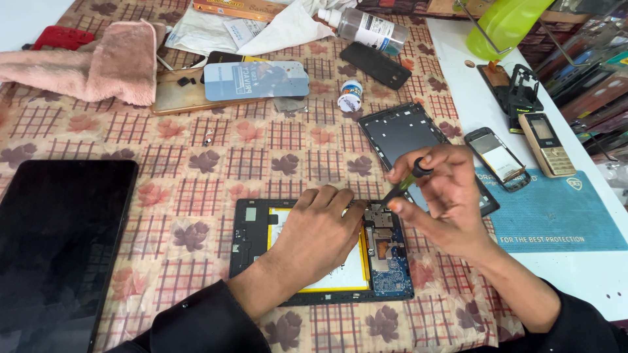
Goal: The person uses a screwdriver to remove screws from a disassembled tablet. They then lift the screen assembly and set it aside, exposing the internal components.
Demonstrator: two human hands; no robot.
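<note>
While the left hand [314, 232] lies flat, palm down, on the opened tablet [324, 252], pressing on its yellow-edged battery area with fingers spread and gripping nothing, the right hand [439, 196] pinches a small screwdriver [400, 187] between thumb and fingertips, closed tight on the handle. The driver slants down and left from that pinch; its tip sits at the metal shielding just beside the left fingertips, at the tablet's upper right part. Whether the tip is in a screw can't be told. Right below the tip runs the blue circuit board [394, 265].

Just behind the right hand lies a dark empty tablet frame [400, 134], partly covered by it. Farther back from the grip: a small white-capped pot [350, 96], a black flat cover [375, 64], a clear bottle [366, 27]. Right of the grip: a blue mat [562, 222] and an old keypad phone [546, 140]. Far left of the left hand: a black screen panel [55, 248]; behind that, a pink cloth [98, 65].
</note>
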